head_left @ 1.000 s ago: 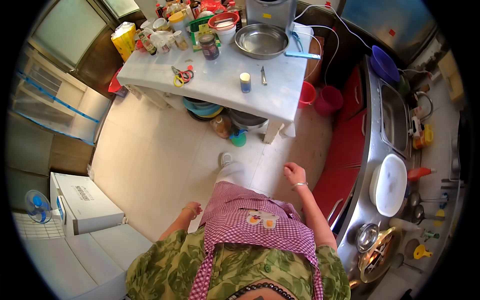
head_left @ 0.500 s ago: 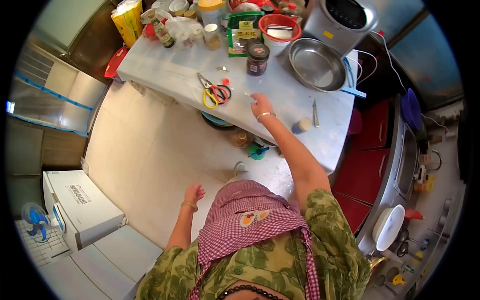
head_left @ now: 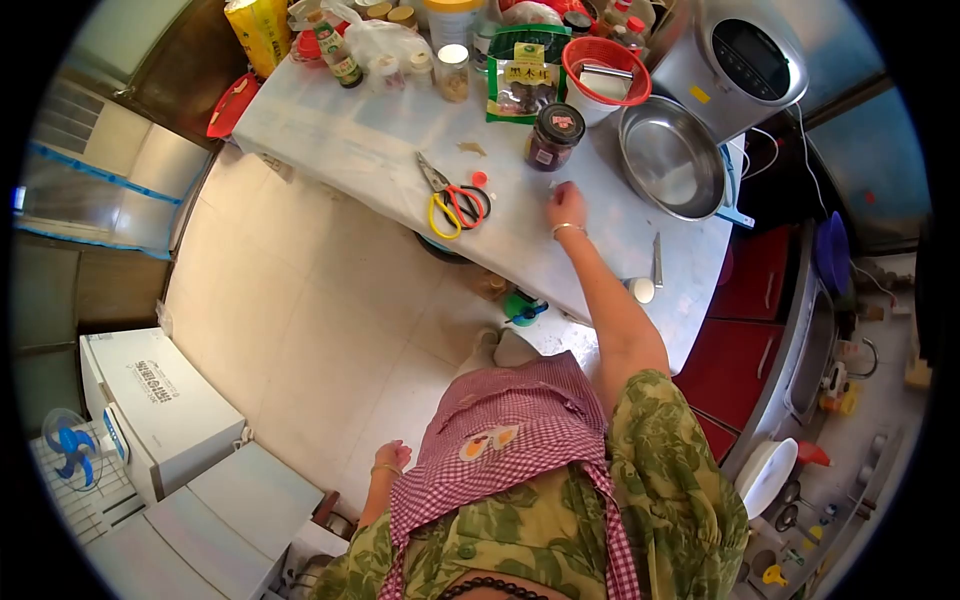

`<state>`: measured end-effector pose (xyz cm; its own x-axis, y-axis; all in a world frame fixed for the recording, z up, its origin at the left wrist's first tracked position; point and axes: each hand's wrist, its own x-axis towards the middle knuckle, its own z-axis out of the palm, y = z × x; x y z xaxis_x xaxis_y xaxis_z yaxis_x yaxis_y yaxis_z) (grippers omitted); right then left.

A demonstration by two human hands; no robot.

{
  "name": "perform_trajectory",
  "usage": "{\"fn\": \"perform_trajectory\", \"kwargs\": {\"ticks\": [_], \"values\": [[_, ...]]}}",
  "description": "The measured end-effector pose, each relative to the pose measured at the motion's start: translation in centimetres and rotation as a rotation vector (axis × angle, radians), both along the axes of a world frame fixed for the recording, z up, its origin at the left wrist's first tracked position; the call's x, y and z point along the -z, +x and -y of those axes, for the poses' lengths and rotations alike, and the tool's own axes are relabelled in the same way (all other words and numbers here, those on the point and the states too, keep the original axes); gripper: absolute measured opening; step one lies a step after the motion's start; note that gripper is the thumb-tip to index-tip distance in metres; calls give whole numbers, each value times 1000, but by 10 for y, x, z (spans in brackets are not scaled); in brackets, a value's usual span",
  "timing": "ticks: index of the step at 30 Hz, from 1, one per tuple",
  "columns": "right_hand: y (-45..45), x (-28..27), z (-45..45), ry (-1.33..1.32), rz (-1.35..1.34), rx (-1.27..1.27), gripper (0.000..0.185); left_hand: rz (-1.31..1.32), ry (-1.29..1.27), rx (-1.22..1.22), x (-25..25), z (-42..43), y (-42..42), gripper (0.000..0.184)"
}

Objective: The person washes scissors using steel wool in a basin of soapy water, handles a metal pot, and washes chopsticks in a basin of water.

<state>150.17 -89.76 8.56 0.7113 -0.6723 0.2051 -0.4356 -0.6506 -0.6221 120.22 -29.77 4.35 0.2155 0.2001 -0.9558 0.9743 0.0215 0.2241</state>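
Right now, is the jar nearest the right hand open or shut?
Shut: a dark lid covers the jar; how tightly, I cannot tell.

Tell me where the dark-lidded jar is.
In the head view, the jar stands on the table, right of centre, just beyond the right hand, in front of the green bag, left of the metal pan.

Place: a kitchen, seemingly a home one
Washing-up side: silver metal sink (head_left: 810,378) with a curved chrome tap (head_left: 872,353), glossy red cabinets (head_left: 735,365) below
Along the same side: white oval basin (head_left: 768,478), small yellow plastic funnel (head_left: 774,575)
Cookware: round, shallow stainless-steel pan (head_left: 672,155) on the white-covered tabletop (head_left: 350,130)
Appliance: silver-grey, boxy machine (head_left: 697,72) with a black control panel (head_left: 752,60)
Jars and bottles: squat dark glass jar with a black lid (head_left: 553,140), glass bottle with a green label (head_left: 337,52)
Clothing: purple-and-white checked apron (head_left: 520,405)
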Motion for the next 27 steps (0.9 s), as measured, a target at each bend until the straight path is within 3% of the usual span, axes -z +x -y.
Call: {"fn": "perform_trajectory", "kwargs": {"ticks": [2, 4, 8, 10, 12, 15, 18, 20, 22, 25, 27], "values": [[8, -30, 12, 40, 13, 64, 9, 42, -10, 56, -3, 5, 5, 15], [15, -55, 13, 10, -162, -58, 11, 86, -1, 105, -6, 7, 6, 16], [28, -45, 15, 47, -296, -116, 16, 150, 59, 278, -3, -6, -6, 18], [29, -32, 14, -47, -267, -121, 18, 375, 129, 909, 10, -31, -23, 20], [27, -19, 13, -101, -221, -110, 19, 616, 230, 1378, 18, -44, -30, 21], [26, 2, 11, -136, -107, -136, 17, 32, 219, 700, 13, -34, -26, 28], [29, 40, 3, -102, 36, -256, 13, 49, 554, 1532, 6, -20, 26, 36], [39, 48, -25, 47, 135, -312, 9, 408, 588, 1636, -24, 13, 83, 30], [46, 7, -50, 103, -9, -356, 6, 390, 133, 178, -31, 55, 149, 25], [50, -87, -78, 44, -132, -459, 4, 565, 87, 415, -85, 133, 258, 30], [54, -116, -90, 32, -182, -510, 5, 624, -4, 520, -124, 186, 312, 30]]}}
